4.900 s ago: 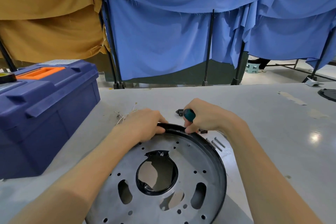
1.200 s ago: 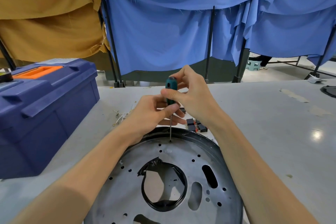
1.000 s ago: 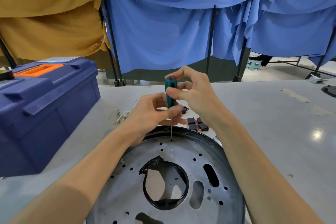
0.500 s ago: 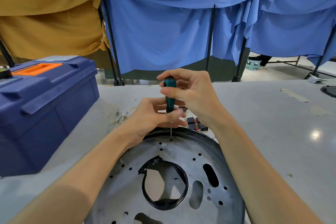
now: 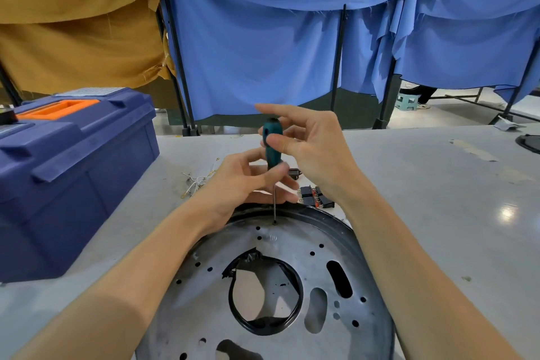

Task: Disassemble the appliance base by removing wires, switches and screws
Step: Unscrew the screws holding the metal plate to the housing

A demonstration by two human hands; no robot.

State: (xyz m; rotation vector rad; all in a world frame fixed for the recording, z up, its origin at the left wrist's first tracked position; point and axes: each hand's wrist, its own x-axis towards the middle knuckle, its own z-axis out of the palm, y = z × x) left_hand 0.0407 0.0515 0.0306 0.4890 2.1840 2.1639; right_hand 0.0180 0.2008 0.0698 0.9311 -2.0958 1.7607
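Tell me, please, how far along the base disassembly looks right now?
Done: loose wires and switches lie on the table. In hand: both hands hold the screwdriver upright on a screw near the base rim. Remaining screws: cannot tell.

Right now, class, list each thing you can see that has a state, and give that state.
Screwdriver: upright, tip on a screw near the base's far edge.
Right hand: pinching the handle top, fingers spread.
Left hand: steadying the lower handle.
Appliance base: flat on the table, centre open.
Toolbox: lid shut.
Switches: loose on the table.
Wires: loose on the table.
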